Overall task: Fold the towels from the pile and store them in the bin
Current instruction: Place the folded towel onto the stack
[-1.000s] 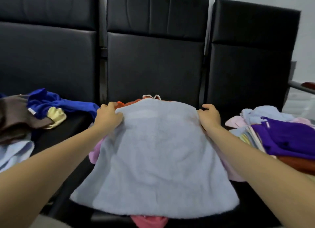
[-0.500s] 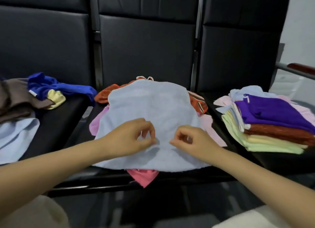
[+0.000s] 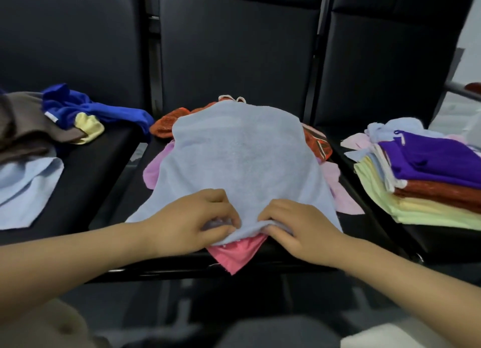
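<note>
A row of 3 black padded seats [image 3: 234, 61] fills the view, their backrests upright behind the cushions. On the middle seat [image 3: 117, 196] a pale blue towel [image 3: 234, 160] lies spread flat over a heap of other cloths, reaching from near the backrest to the seat's front edge. Under it an orange cloth [image 3: 166, 125] shows at the back left corner, a patterned red cloth [image 3: 316, 144] at the right edge, a lilac cloth [image 3: 152, 170] at the left edge and a pink cloth [image 3: 236, 252] hanging over the front edge.

On the right seat sits a stack of folded towels [image 3: 421, 191], a purple one on top, then rust red, pale yellow and light green below. On the left seat lies a loose pile of towels [image 3: 39, 128]: brown, royal blue, yellow and a light blue one spread toward the front.

Both bare forearms reach in from the bottom corners. The left hand [image 3: 192, 222] and right hand [image 3: 294, 228] sit just beside each other at the middle of the front edge, each pinching the pale blue towel's near hem between thumb and fingers, the cloth bunched up between them.
</note>
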Demonstrator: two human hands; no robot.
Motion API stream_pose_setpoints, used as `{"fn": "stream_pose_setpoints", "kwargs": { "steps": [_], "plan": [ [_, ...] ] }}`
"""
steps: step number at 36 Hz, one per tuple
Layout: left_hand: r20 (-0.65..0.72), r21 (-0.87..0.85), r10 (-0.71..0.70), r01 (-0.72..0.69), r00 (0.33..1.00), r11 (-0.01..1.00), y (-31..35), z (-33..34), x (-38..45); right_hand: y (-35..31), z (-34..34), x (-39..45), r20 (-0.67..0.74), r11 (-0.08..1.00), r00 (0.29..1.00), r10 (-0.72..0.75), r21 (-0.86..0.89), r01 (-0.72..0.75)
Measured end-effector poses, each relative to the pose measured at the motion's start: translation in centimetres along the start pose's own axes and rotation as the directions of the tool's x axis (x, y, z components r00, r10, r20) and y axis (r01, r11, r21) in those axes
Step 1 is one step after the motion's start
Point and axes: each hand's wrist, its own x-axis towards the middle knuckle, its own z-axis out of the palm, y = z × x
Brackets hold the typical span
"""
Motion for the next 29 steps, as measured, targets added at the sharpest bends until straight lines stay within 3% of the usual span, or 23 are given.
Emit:
{"fn": "stream_pose_setpoints", "kwargs": {
  "steps": [4, 8, 10, 14, 16, 20, 23, 25, 29],
  "plan": [
    [-0.073, 0.076, -0.033, 0.038, 0.997, 0.996, 0.7, 0.2, 0.3, 0.3, -0.4, 0.8, -0.050, 0.977, 0.988, 0.144, 0.168, -0.134],
    [-0.080, 0.458, 0.179, -0.123, 0.981, 0.880, 0.5, -0.9, 1.1, 0.2, -1.1, 1.3, -0.065, 0.968, 0.986, 0.151, 0.213, -0.134],
    [-0.092, 0.505, 0.173, -0.104, 0.981, 0.857, 0.3, -2.3, 1.6, 0.0, -1.9, 1.5, -0.028, 0.981, 0.989, 0.146, 0.135, -0.141],
    [-0.109, 0.427, 0.063, -0.010, 0.992, 0.904, -1.1, -5.0, 1.4, -0.4, -3.6, 2.2, -0.037, 0.988, 0.987, 0.155, -0.021, -0.156],
    [-0.066, 0.478, 0.061, -0.022, 0.996, 0.878, -2.3, -5.7, 1.1, -0.4, -4.4, 2.5, -0.021, 0.977, 0.978, 0.207, -0.048, -0.208],
    [-0.041, 0.531, -0.080, 0.089, 0.996, 0.843, -4.2, -6.6, 0.5, 1.1, -6.0, 2.4, 0.056, 0.928, 0.940, 0.336, -0.188, -0.320],
    [-0.124, 0.456, -0.091, 0.138, 0.988, 0.879, -4.7, -7.7, -0.4, 2.5, -7.0, 1.5, -0.005, 0.907, 0.927, 0.375, -0.206, -0.368],
    [-0.228, 0.328, -0.101, 0.174, 0.969, 0.929, -4.8, -8.2, -1.0, 2.8, -7.6, 0.9, -0.086, 0.911, 0.915, 0.395, -0.094, -0.402],
    [-0.360, 0.024, -0.259, 0.287, 0.896, 0.958, -4.0, -8.2, -1.8, 2.5, -8.5, 0.1, -0.198, 0.861, 0.843, 0.501, 0.209, -0.463]
  ]
}}
